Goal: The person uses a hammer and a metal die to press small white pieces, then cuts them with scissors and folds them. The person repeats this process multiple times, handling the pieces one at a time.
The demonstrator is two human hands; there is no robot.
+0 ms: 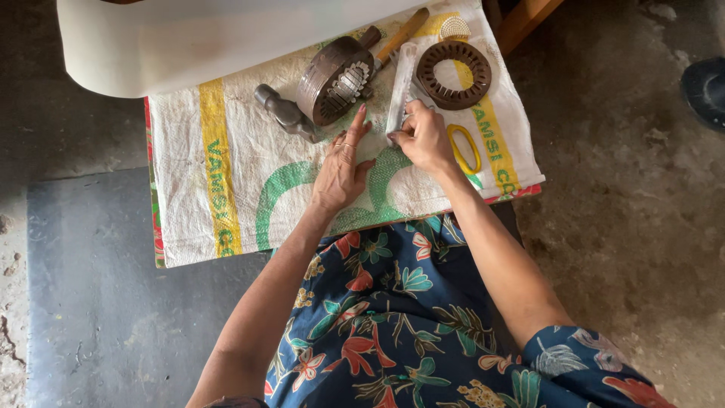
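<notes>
My right hand [424,136] pinches the near end of a narrow pale strip [400,83] that lies on a woven sack cloth [226,151]. With its fingers spread and a ring on one finger, my left hand [341,166] lies flat on the cloth just left of the strip. A round metal stator core [334,79] stands on edge just beyond my left fingertips. A flat rusty slotted ring [454,74] lies right of the strip.
A hammer head [285,113] lies left of the core; a wooden handle [402,34] points away behind it. A yellow loop [462,149] lies by my right wrist. A large white roll [189,38] covers the far edge. Concrete floor [627,189] surrounds the low table.
</notes>
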